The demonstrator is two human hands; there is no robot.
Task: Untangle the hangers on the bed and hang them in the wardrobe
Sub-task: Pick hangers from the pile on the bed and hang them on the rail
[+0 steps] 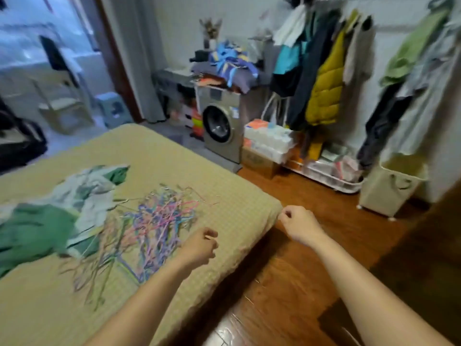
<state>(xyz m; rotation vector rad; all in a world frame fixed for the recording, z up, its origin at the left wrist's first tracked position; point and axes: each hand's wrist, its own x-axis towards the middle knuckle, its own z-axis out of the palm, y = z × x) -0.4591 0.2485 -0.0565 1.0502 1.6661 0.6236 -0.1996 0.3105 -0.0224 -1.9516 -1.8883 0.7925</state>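
Observation:
A tangled heap of thin coloured hangers [149, 226], pink, blue, purple and green, lies on the yellow-green bed [224, 186]. My left hand [199, 245] hovers over the bed at the heap's right edge, fingers curled, holding nothing that I can make out. My right hand [299, 224] hangs just past the bed's corner above the floor, fingers loosely curled and empty. The open clothes rack [374, 28] that serves as the wardrobe stands at the far right with coats and shirts on it.
Green and white clothes [50, 221] lie left of the hangers. A washing machine [222, 126] piled with clothes stands past the bed's foot. Boxes [269, 146], a white tray and a cream laundry basket [389, 186] line the wall under the rack. Wooden floor [324, 245] lies between.

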